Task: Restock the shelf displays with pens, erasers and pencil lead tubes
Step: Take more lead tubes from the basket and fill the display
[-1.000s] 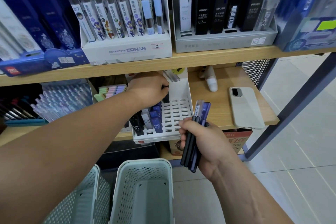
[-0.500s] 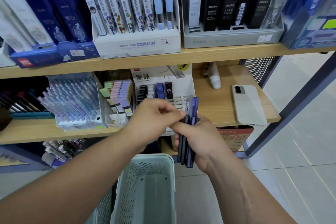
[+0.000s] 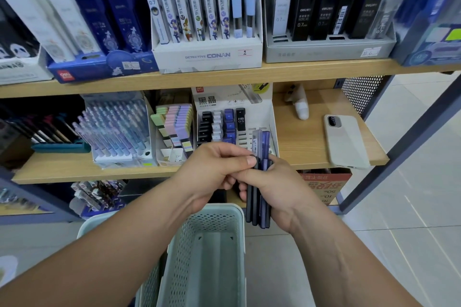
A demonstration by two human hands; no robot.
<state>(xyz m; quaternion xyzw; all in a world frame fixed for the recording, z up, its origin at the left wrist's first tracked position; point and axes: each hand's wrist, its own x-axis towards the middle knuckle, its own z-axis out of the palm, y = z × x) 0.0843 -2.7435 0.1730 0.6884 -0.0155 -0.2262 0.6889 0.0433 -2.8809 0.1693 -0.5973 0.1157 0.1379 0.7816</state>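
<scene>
My right hand (image 3: 277, 189) grips a bundle of dark blue, black and clear pencil lead tubes (image 3: 259, 204), held upright in front of the middle shelf. My left hand (image 3: 214, 172) pinches the top of one black tube in that bundle with thumb and forefinger. Behind the hands stands a white slotted lead display (image 3: 268, 117) with rows of black, white and blue tubes on its left side and bare slots on the right.
A pale green perforated basket (image 3: 207, 252) sits below my hands. On the middle shelf (image 3: 296, 137) lie a phone (image 3: 345, 142), a correction tape (image 3: 300, 104), pastel erasers (image 3: 178, 124) and a pen display (image 3: 117, 129). The upper shelf holds more lead boxes (image 3: 207, 55).
My left hand drew back from the white display to the bundle in my right hand and now pinches one tube. The view pulled back and tilted slightly.
</scene>
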